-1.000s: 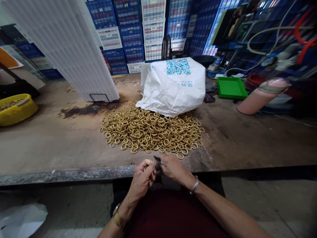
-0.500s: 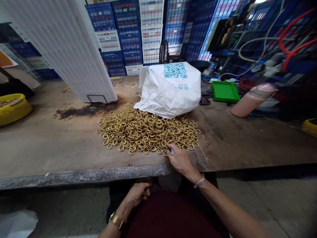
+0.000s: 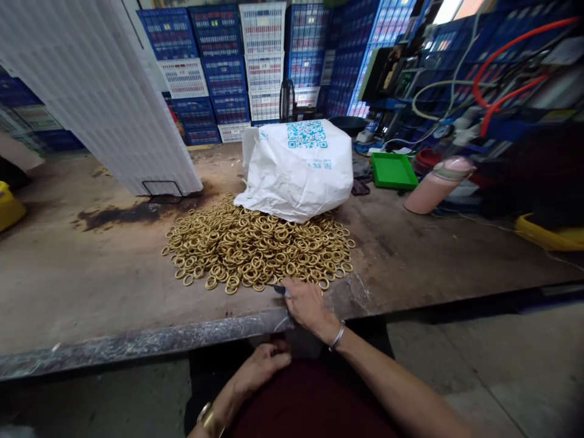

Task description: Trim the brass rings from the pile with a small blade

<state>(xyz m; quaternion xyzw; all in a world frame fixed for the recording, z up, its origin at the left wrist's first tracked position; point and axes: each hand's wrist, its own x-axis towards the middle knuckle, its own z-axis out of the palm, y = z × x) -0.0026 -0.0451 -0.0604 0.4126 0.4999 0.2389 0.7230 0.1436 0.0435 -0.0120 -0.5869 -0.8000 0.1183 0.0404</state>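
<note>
A wide heap of gold-coloured metal rings (image 3: pixel 255 249) lies on the worktable. My right hand (image 3: pixel 310 307) is closed around a small dark tool with a pale part (image 3: pixel 280 291), its tip at the heap's front edge; its exact kind is unclear. Below the table edge, close to my body, my left hand (image 3: pixel 262 368) has its fingers curled, and what they hold is hidden from view. A white bag (image 3: pixel 296 176) with blue print rests on the back of the heap.
A ridged white panel (image 3: pixel 114 103) leans at the left by a black wire stand (image 3: pixel 162 191). A green tray (image 3: pixel 393 170), pink bottle (image 3: pixel 435 185) and yellow container (image 3: pixel 547 237) are at the right. Stacked crates (image 3: pixel 223 73) stand behind the worktable (image 3: pixel 114 286).
The view has turned slightly right. My right hand has moved left along the heap's front edge with the tool. Rings showed in my left hand earlier; its fingers now hide any contents.
</note>
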